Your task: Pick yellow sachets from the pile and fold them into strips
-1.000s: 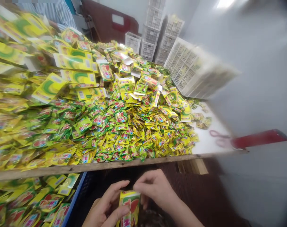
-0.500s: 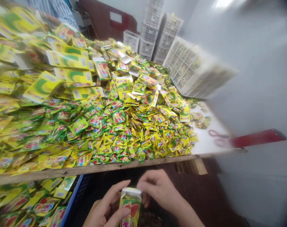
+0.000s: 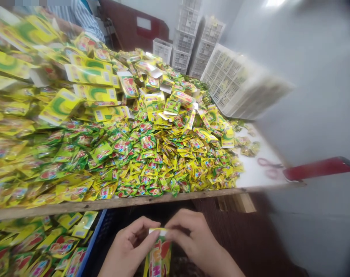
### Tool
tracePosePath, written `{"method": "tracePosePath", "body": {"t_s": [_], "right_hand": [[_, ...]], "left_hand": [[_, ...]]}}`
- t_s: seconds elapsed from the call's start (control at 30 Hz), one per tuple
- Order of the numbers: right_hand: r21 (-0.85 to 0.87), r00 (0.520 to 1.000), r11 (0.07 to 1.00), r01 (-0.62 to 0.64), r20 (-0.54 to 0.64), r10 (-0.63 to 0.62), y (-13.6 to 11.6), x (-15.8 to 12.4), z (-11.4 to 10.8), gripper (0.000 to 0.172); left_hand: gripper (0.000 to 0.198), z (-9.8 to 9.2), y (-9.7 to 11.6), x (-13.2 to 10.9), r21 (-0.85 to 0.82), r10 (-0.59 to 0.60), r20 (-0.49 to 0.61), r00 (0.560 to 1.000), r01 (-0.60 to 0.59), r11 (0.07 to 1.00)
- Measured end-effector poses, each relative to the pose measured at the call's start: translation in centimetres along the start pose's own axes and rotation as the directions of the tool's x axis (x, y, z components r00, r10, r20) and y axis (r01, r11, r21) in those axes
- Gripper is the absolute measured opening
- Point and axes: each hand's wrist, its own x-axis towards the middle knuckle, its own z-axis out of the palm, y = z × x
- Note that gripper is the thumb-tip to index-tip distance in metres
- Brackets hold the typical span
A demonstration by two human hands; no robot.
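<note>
Below the table's front edge, my two hands meet at the top end of a small yellow-and-green candy box (image 3: 158, 256) with red fruit printed on it. My left hand (image 3: 134, 242) pinches the box's top from the left, thumb across the front. From the right, my right hand (image 3: 192, 234) has its thumb and fingers closed on the top corner by the white flap. The lower end of the box runs out of the picture. Beyond the hands, a big heap of small candy packets (image 3: 151, 161) covers the table, with several yellow boxes (image 3: 91, 73) lying on it.
A blue crate (image 3: 92, 242) of filled boxes stands at lower left under the wooden table edge (image 3: 77, 206). Red scissors (image 3: 268, 163) and a red-handled tool (image 3: 319, 168) lie at the right. White crates (image 3: 232, 84) stand behind. A person's striped sleeve (image 3: 87, 19) shows at upper left.
The box's open top flap has been folded down. My left thumb has moved up from the box's front to its top edge, and my right fingers have closed on the top corner.
</note>
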Motion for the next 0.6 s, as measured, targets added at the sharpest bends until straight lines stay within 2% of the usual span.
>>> {"method": "tracePosePath", "body": {"t_s": [0.17,0.3,0.37,0.43,0.5,0.6], "right_hand": [[0.177,0.975,0.961,-0.210,-0.040,0.221,0.5,0.3,1.1,0.010],[0.041,0.983,0.992,-0.116,-0.136,0.121,0.3,0.3,2.2,0.014],[0.009,0.988,0.997,-0.081,-0.130,0.082,0.2,0.4,2.1,0.014],[0.024,0.993,0.996,-0.088,-0.077,0.090,0.1,0.5,1.6,0.014],[0.047,0.994,0.993,-0.109,-0.015,0.110,0.1,0.5,0.8,0.014],[0.061,0.995,0.994,-0.093,0.034,0.091,0.0,0.3,-0.1,0.012]], "left_hand": [[0.031,-0.5,-0.6,0.1,0.013,-0.029,0.049,0.998,0.029,0.999],[0.034,-1.0,-0.7,-0.3,-0.004,-0.068,0.024,0.997,0.069,0.998],[0.033,-1.1,-0.6,-0.5,0.009,-0.069,0.023,0.997,0.069,0.998],[0.031,-1.1,-0.3,-0.6,0.080,-0.016,0.024,1.000,0.014,0.997],[0.028,-0.9,0.2,-0.6,0.186,0.090,0.045,0.995,-0.097,0.978],[0.028,-0.8,1.0,-0.6,0.268,0.221,0.111,0.969,-0.244,0.932]]}}
